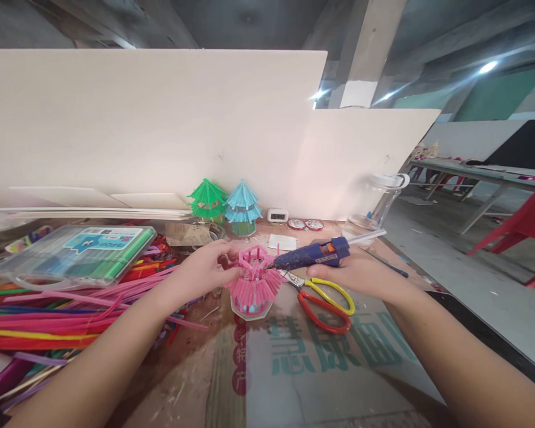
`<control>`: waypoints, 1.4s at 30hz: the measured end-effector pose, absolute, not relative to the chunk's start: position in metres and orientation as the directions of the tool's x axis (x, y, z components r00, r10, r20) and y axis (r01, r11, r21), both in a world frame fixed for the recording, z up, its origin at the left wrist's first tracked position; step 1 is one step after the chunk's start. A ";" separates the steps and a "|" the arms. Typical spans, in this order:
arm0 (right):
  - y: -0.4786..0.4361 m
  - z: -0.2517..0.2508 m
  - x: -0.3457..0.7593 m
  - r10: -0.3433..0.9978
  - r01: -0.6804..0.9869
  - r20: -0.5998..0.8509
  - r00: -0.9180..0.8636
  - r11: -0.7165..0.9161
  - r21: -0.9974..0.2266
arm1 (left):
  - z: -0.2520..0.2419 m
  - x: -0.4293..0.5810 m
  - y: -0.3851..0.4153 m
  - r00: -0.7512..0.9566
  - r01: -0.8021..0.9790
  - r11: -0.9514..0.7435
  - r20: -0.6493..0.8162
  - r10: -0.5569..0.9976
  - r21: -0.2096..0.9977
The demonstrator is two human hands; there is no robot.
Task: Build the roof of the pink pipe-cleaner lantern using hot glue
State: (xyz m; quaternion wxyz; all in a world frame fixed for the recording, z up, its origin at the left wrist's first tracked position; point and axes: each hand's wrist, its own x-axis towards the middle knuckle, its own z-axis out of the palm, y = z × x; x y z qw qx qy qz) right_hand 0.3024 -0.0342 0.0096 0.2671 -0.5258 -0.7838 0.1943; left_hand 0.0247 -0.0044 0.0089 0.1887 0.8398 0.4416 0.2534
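Note:
A pink straw-built tower model [254, 284] stands on the cardboard-covered table [294, 380] in the middle. My left hand [205, 268] pinches its upper pink frame from the left, fingers closed on it. My right hand [361, 273] is wrapped around a blue hot glue gun [314, 254], whose nozzle points left and touches the top of the pink model. A clear glue stick [365, 236] sticks out of the gun's back end.
Red and yellow scissors [325, 303] lie just right of the model. Green [208, 202] and blue [243, 208] finished towers stand at the back by the white board. A clear plastic case [78, 252] and several coloured straws [49, 315] lie left. A clear jar [374, 205] stands back right.

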 end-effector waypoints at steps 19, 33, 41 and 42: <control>-0.034 0.011 0.303 0.926 0.721 0.211 -0.315 0.377 -0.582 | 0.009 0.025 -0.005 0.489 0.650 -0.551 0.268 0.830 0.523; -0.035 0.011 0.299 0.918 0.658 0.232 -0.320 0.392 -0.643 | 0.011 0.025 -0.007 0.476 0.665 -0.543 0.270 0.837 0.512; -0.035 0.011 0.299 0.917 0.653 0.224 -0.330 0.393 -0.648 | 0.010 0.025 -0.006 0.475 0.665 -0.537 0.262 0.840 0.519; -0.035 0.011 0.299 0.917 0.655 0.227 -0.328 0.394 -0.645 | 0.010 0.025 -0.006 0.478 0.662 -0.541 0.264 0.838 0.518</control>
